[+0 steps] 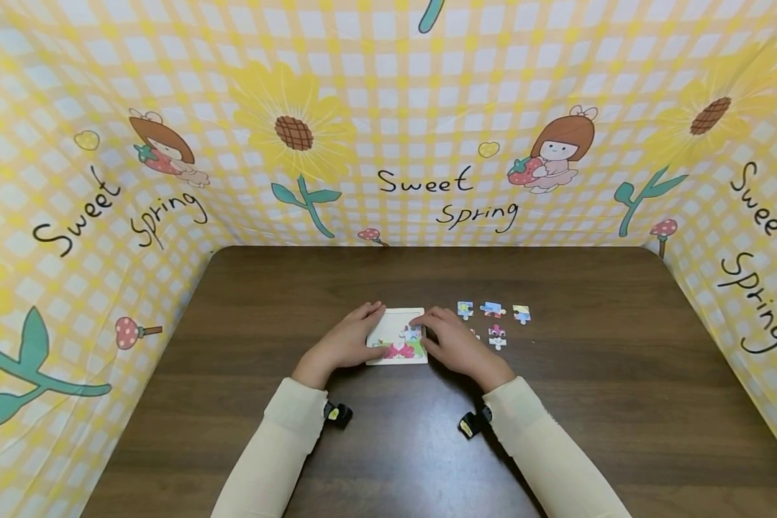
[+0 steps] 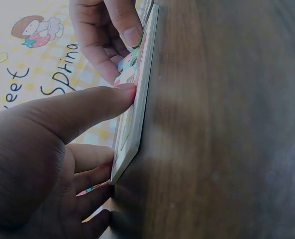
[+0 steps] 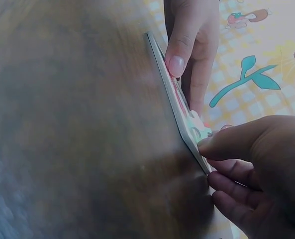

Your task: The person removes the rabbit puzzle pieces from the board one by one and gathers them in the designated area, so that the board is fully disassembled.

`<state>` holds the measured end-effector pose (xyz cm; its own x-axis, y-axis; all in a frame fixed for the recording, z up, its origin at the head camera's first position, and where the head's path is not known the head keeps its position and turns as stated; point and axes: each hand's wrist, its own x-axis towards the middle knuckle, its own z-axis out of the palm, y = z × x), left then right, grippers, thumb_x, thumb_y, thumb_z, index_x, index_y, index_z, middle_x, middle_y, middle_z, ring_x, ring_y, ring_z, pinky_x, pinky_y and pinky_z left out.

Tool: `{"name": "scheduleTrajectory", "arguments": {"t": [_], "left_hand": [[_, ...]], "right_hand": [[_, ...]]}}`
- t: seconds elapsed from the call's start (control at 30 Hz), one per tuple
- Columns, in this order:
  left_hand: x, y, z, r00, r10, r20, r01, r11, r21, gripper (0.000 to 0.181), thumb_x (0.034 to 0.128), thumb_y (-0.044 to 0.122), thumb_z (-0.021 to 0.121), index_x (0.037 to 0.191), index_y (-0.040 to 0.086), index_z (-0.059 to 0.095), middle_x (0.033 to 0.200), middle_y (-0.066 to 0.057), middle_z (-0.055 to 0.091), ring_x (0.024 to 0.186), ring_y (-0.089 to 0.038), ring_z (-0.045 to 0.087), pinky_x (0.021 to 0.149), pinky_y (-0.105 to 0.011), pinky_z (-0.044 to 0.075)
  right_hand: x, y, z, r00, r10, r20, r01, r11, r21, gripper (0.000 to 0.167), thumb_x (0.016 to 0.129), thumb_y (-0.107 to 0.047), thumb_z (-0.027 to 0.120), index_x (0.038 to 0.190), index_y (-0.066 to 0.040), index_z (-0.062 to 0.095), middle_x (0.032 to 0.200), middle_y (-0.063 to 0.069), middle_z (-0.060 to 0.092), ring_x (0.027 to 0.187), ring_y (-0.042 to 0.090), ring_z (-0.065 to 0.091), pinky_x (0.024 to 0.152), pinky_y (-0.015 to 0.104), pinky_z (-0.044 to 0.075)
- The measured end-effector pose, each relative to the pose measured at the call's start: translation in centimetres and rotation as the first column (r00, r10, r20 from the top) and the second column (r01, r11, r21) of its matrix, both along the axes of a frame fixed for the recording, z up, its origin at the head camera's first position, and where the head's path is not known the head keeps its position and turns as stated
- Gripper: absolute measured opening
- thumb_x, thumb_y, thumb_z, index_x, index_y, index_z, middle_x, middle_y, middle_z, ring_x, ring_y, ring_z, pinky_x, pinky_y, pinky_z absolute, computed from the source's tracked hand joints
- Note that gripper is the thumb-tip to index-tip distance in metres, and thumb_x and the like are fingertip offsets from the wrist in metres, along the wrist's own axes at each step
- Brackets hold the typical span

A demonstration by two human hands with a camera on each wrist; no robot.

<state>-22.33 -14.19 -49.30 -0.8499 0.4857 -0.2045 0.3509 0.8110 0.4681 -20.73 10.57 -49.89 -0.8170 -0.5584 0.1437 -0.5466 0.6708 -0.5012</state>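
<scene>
A small white-rimmed jigsaw puzzle tray (image 1: 396,362) lies on the table, its lower part filled with pink and green pieces. My left hand (image 1: 350,340) holds the tray at its left side. In the left wrist view, the left thumb (image 2: 102,107) lies over the front rim, with the other fingers along the side edge. At the tray's right side, my right hand (image 1: 456,342) has its fingers and thumb about a puzzle piece (image 1: 411,332). That piece (image 3: 199,124) stands slightly raised above the tray in the right wrist view; the fingers partly hide it.
Loose puzzle pieces lie right of the tray: a blue one with a yellow figure (image 1: 465,309), a blue and pink one (image 1: 492,309), a yellow and blue one (image 1: 521,314), and a pink and white pair (image 1: 497,337). Another is mostly behind the right hand. A checked cloth (image 1: 388,144) surrounds the brown table (image 1: 589,403).
</scene>
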Motion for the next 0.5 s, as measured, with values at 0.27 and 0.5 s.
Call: {"name": "scheduleTrajectory", "arguments": {"t": [0.27,0.5], "left_hand": [[0.07,0.01,0.04,1.0,0.007,0.005,-0.007,1.0,0.001,0.084,0.0896,0.044,0.068,0.155,0.013,0.025,0.161,-0.002,0.021,0.147,-0.025,0.013,0.114,-0.045,0.022],[-0.01,0.04,0.03,1.0,0.012,0.007,-0.012,1.0,-0.016,0.086,0.0889,0.045,0.068,0.155,0.014,0.024,0.161,0.0,0.02,0.148,-0.024,0.012,0.114,-0.045,0.022]], "right_hand": [[-0.12,0.1,-0.23,1.0,0.004,-0.009,-0.004,1.0,-0.017,0.032,0.094,-0.008,0.062,0.126,-0.011,0.065,0.113,0.007,0.059,0.105,0.023,0.054,0.092,0.041,0.045],[-0.13,0.29,-0.23,0.999,-0.017,0.028,0.017,1.0,-0.014,0.034,0.094,-0.013,0.064,0.129,-0.015,0.065,0.116,0.003,0.057,0.107,0.02,0.053,0.092,0.04,0.046]]}}
